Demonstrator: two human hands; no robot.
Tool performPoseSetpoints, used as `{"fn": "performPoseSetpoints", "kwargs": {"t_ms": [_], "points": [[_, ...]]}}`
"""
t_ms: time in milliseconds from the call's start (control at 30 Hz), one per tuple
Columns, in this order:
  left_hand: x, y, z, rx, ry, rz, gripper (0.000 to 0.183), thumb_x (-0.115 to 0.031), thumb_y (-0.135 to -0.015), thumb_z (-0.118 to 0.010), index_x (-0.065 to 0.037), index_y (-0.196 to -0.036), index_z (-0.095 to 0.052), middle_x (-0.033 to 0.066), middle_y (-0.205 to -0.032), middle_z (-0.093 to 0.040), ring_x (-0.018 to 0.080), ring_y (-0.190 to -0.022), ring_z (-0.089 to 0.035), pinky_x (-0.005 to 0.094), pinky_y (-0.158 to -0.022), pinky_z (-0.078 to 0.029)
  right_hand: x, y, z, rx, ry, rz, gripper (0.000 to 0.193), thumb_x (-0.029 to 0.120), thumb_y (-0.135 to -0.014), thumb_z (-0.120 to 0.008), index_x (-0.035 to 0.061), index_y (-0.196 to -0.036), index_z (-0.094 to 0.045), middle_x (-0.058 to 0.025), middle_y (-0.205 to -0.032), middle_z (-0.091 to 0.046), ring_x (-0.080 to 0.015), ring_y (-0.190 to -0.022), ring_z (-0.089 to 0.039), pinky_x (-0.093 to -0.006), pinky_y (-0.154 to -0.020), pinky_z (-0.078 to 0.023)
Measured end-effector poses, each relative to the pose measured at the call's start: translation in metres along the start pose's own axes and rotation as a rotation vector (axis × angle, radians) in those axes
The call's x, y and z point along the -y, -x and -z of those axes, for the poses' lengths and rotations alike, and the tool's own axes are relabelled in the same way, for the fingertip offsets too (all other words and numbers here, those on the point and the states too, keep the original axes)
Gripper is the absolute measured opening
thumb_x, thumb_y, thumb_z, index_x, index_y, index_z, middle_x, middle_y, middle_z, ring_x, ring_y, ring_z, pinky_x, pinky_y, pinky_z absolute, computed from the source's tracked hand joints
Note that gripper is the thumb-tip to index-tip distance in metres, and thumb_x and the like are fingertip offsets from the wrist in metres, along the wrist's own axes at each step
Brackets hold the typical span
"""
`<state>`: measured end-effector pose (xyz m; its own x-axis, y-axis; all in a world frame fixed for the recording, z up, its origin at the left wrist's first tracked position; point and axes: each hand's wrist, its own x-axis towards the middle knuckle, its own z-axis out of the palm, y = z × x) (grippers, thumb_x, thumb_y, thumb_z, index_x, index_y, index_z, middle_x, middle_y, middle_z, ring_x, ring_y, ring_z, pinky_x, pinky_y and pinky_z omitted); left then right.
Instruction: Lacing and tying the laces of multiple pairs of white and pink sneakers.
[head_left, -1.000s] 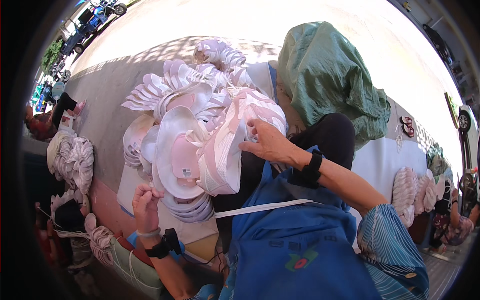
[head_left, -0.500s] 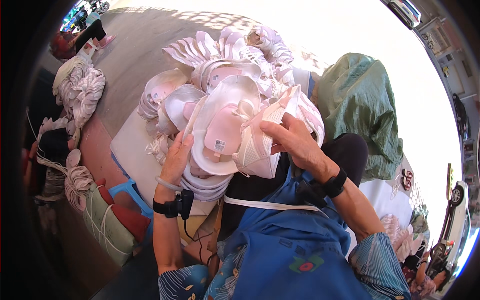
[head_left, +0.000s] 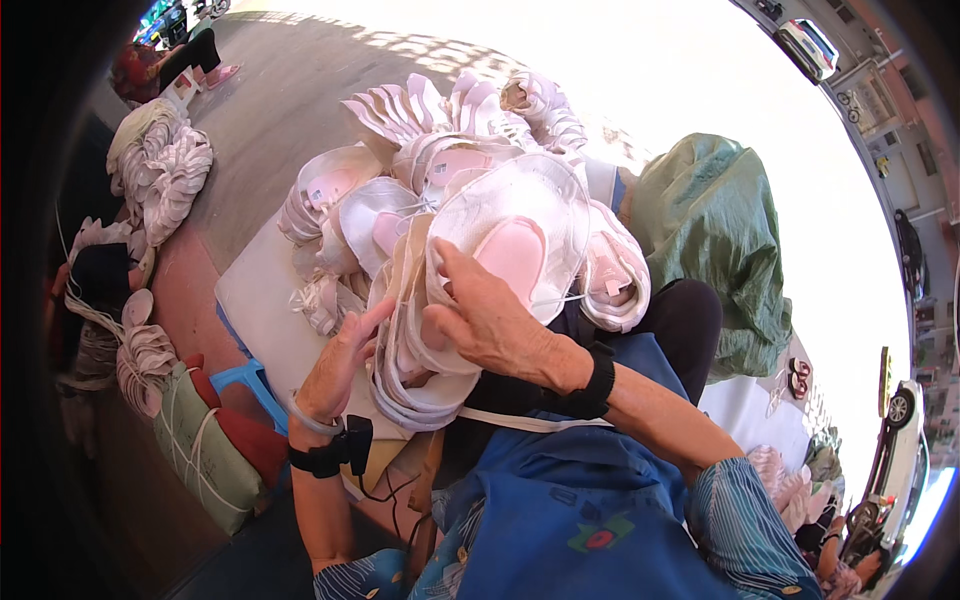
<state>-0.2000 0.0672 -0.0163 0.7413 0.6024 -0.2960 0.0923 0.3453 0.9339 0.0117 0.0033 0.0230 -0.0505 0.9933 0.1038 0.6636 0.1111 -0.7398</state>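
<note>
Many uppers (head_left: 428, 400) already nest by our board's (head_left: 262, 292) corner; left hand (head_left: 338, 370) released; right hand's (head_left: 500, 322) grip, and what remains, we can't tell.

A heap of shoe uppers (head_left: 512, 255) lies at the frame's centre, the left hand (head_left: 338, 368) and right hand (head_left: 492, 318) before its lower part. A draped cover (head_left: 712, 250) stands to its right, sandals (head_left: 798, 378) at far right, more bundled uppers (head_left: 172, 190) upper left.
</note>
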Motion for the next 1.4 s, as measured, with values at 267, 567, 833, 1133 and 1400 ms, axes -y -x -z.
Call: {"fn": "performPoseSetpoints", "kwargs": {"t_ms": [267, 567, 833, 1133, 1400], "points": [[0.015, -0.024, -0.004, -0.139, -0.086, -0.034, 0.063, -0.045, -0.099, -0.028, 0.001, -0.142, -0.027, 0.0101, -0.144, -0.034, 0.0188, -0.131, -0.033, 0.0320, -0.109, -0.023, -0.023, -0.014, -0.036, 0.249, 0.023, 0.175, 0.065, 0.008, -0.071, -0.063, -0.0146, -0.123, -0.031, -0.0258, -0.105, -0.047, -0.0379, -0.101, -0.053, -0.0398, -0.084, -0.047], [-0.034, -0.032, -0.063, -0.613, -0.623, -0.402, 0.043, -0.020, -0.096, -0.045, 0.004, -0.132, -0.040, 0.0171, -0.128, -0.048, 0.0227, -0.118, -0.046, 0.0314, -0.098, -0.036, -0.038, 0.044, 0.009, -0.095, -0.023, 0.281, 0.048, 0.009, -0.078, -0.060, -0.0023, -0.120, -0.040, -0.0200, -0.102, -0.049, -0.0366, -0.090, -0.055, -0.0384, -0.076, -0.046], [-0.048, -0.089, -0.183, 0.082, -0.513, -0.291, 0.027, -0.013, -0.096, -0.045, 0.004, -0.115, -0.052, 0.0125, -0.113, -0.058, 0.0179, -0.104, -0.056, 0.0296, -0.093, -0.041, -0.155, 0.094, 0.090, -0.528, 0.310, -0.297, 0.032, 0.010, -0.078, -0.056, -0.0081, -0.104, -0.054, -0.0237, -0.103, -0.055, -0.0405, -0.100, -0.054, -0.0456, -0.086, -0.045], [0.020, -0.235, -0.243, 0.026, -0.512, -0.173, 0.056, -0.027, -0.091, -0.054, 0.009, -0.130, -0.036, 0.0231, -0.128, -0.046, 0.0267, -0.118, -0.047, 0.0317, -0.098, -0.037, -0.195, 0.120, 0.071, -0.327, 0.387, -0.478, 0.054, 0.011, -0.061, -0.074, -0.0109, -0.105, -0.053, -0.0235, -0.105, -0.052, -0.0335, -0.097, -0.054, -0.0331, -0.079, -0.051], [0.082, -0.317, -0.200, -0.176, -0.812, 0.275, 0.071, -0.048, -0.088, -0.048, 0.013, -0.124, -0.043, 0.0241, -0.119, -0.053, 0.0289, -0.107, -0.053, 0.0336, -0.095, -0.038, -0.184, 0.136, 0.068, -0.379, 0.372, -0.553, 0.042, 0.005, -0.067, -0.068, -0.0093, -0.103, -0.050, -0.0215, -0.100, -0.050, -0.0325, -0.093, -0.054, -0.0329, -0.077, -0.052]]}}
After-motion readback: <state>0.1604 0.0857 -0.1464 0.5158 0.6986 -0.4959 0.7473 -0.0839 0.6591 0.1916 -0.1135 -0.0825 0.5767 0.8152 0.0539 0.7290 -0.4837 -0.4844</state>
